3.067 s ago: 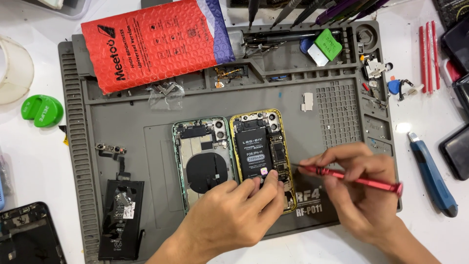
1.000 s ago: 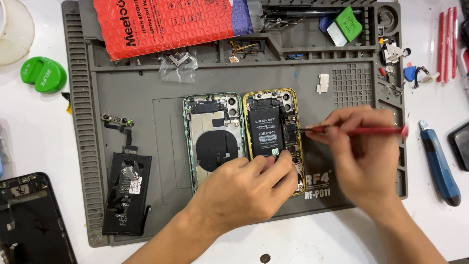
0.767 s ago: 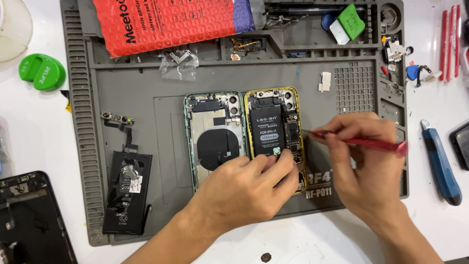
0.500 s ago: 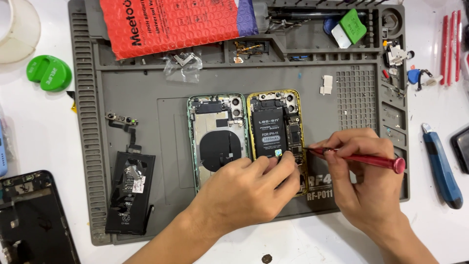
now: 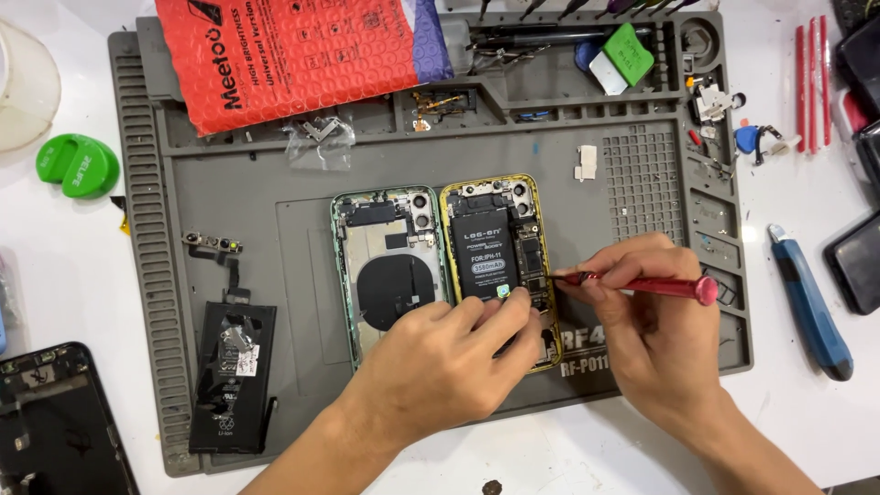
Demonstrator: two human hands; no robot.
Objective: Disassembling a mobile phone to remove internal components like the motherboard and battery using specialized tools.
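Brightness: scene was brightly and evenly lit, white table (image 5: 807,412) near overexposure.
Light source: appeared overhead; the lamp itself was out of frame.
Shadows: soft and short, lying under the left hand (image 5: 440,367) and right hand (image 5: 660,339).
Glare: sheen was noted on the red bubble envelope (image 5: 293,55) and on the grey mat (image 5: 229,183).
Focus: centre was sharp; print on the battery (image 5: 484,252) was legible.
Blur: none evident from motion.
Edge distortion: the mat's edges bowed slightly.

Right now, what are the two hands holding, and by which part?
The right hand pinches the slim red screwdriver along its shaft, tip at the yellow-framed opened phone. The left hand holds nothing; its fingers press on that phone's lower part.
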